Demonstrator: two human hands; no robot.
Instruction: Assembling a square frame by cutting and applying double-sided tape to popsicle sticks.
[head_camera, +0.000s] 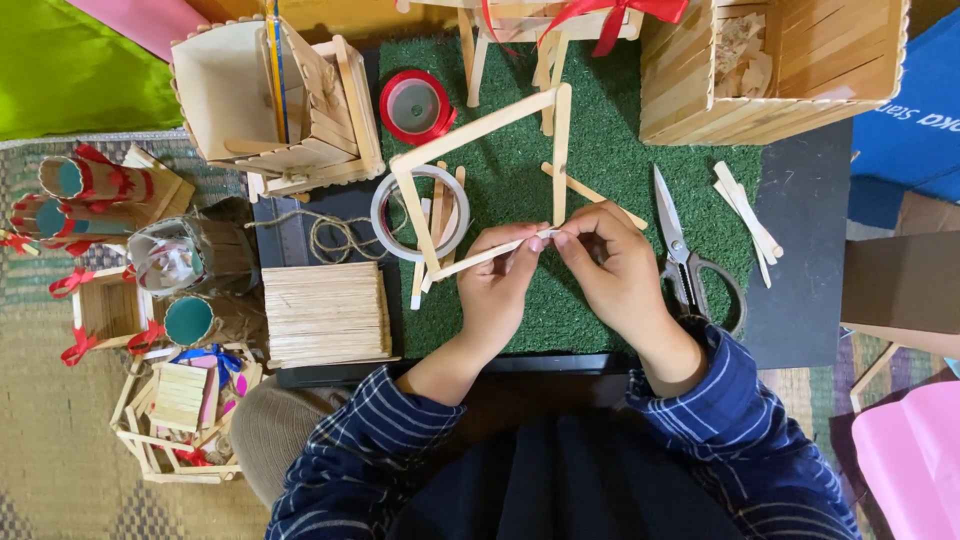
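From the head camera I see my left hand and right hand both pinched on a thin wooden stick, held over the green mat. The stick's far end meets a stick frame. Scissors lie just right of my right hand; a tape roll lies left.

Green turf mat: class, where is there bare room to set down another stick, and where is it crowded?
Bare turf lies between the stick frame and the wooden box. Another free patch is the dark board right of the scissors. It is crowded around the tape ring, where loose sticks overlap, and under the left hand and right hand holding a stick.
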